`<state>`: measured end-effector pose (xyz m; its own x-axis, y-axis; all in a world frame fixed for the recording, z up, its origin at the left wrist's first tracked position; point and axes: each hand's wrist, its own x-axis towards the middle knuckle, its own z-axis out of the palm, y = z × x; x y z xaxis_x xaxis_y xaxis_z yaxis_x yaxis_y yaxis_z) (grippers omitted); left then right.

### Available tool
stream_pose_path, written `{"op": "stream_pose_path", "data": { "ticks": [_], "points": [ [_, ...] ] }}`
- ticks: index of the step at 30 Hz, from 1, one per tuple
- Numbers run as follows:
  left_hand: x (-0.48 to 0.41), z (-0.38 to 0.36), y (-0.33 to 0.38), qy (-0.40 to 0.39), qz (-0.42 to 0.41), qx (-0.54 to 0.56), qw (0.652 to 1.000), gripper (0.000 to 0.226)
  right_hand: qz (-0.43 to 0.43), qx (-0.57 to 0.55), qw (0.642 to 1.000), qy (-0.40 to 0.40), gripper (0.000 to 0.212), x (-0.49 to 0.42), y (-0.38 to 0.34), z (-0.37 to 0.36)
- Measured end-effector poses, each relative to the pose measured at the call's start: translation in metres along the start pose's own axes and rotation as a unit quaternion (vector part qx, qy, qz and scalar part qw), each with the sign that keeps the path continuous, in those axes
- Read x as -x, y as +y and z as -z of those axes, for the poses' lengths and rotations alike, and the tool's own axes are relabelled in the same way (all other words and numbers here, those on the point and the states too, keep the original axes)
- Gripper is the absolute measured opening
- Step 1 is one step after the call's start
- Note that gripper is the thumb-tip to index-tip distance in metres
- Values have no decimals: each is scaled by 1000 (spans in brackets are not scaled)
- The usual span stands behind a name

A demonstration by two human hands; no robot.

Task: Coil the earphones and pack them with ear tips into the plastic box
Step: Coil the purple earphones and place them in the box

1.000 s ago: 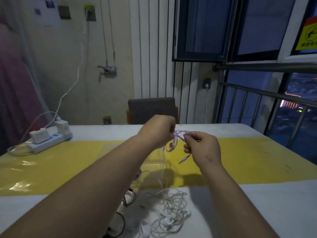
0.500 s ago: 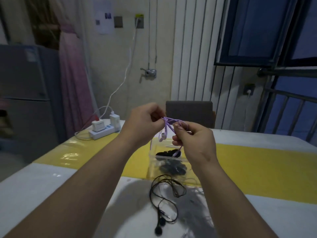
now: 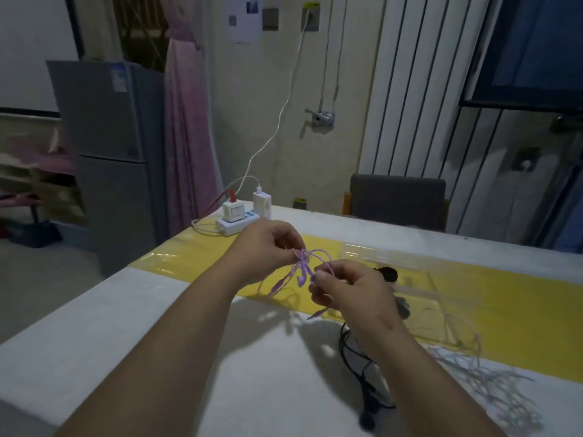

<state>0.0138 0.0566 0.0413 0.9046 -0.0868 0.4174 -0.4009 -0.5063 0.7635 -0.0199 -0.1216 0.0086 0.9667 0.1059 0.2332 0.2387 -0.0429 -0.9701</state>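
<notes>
Purple earphones (image 3: 303, 268) hang in the air above the table, looped between both hands. My left hand (image 3: 268, 247) pinches the bundle at its top. My right hand (image 3: 344, 288) pinches the cable just right of it, fingers curled. An earbud and the plug dangle below. The clear plastic box (image 3: 419, 288) stands on the yellow strip behind my right hand, with black ear tips (image 3: 388, 273) showing inside it. Its outline is blurred.
Black earphones (image 3: 362, 373) lie on the white table (image 3: 157, 326) under my right forearm. A tangle of white earphones (image 3: 492, 383) lies at the right. A white power strip (image 3: 239, 220) with chargers sits at the far left corner. A grey chair (image 3: 397, 200) stands behind the table.
The camera has swung left, so the box and the loose earphones now sit right of centre. Both hands still hold the purple earphones, with the loops drawn out a little more.
</notes>
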Motion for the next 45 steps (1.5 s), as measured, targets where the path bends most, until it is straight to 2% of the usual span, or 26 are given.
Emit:
{"op": "stream_pose_path", "data": {
  "ticks": [3, 7, 13, 15, 18, 22, 25, 27, 28, 30, 32, 34, 36, 38, 40, 43, 45],
  "points": [
    [1, -10, -13, -21, 37, 52, 998, 22, -35, 48, 998, -36, 12, 3, 11, -1],
    [6, -21, -30, 5, 87, 113, 990, 19, -10, 222, 974, -42, 12, 4, 21, 4],
    [3, -28, -43, 51, 132, 68, 988, 18, -7, 298, 955, -11, 15, -1, 22, 10],
    [3, -30, -46, 22, 125, 18, 992, 17, -11, 284, 959, 4, 12, -1, 23, 10],
    [5, -32, -48, -37, 115, -78, 990, 37, -27, 234, 972, 22, 8, -2, 23, 8],
    [11, -29, -37, -77, 79, -82, 990, 42, -27, 218, 975, 40, 16, -2, 23, 9],
    [20, -27, -24, -201, 54, -20, 978, 30, -20, 241, 969, 45, 14, -2, 23, 9],
    [25, -25, -21, -271, 64, -59, 959, 27, -24, 238, 969, 56, 14, -1, 23, 10],
    [24, -25, -23, -266, 62, -91, 958, 21, -28, 231, 971, 62, 14, -1, 22, 10],
    [18, -25, -29, -179, 60, -115, 975, 7, -48, 217, 972, 70, 15, -1, 22, 11],
    [11, -24, -36, -40, 76, -77, 993, 9, -59, 234, 968, 65, 16, 0, 20, 12],
    [7, -22, -40, 79, 103, -18, 991, 14, -52, 291, 954, 51, 17, -1, 19, 14],
    [5, -21, -44, 147, 126, -13, 981, 19, -48, 331, 941, 51, 17, 0, 15, 15],
    [3, -20, -50, 171, 152, -47, 972, 20, -49, 332, 940, 56, 18, 1, 11, 16],
    [2, -18, -57, 160, 176, -117, 964, 20, -48, 295, 953, 56, 18, 2, 8, 17],
    [5, -19, -61, 112, 207, -249, 939, 21, -45, 167, 981, 87, 16, 1, 5, 18],
    [8, -19, -59, 78, 224, -321, 917, 30, -27, 88, 989, 120, 17, -2, 6, 19]
  ]
}}
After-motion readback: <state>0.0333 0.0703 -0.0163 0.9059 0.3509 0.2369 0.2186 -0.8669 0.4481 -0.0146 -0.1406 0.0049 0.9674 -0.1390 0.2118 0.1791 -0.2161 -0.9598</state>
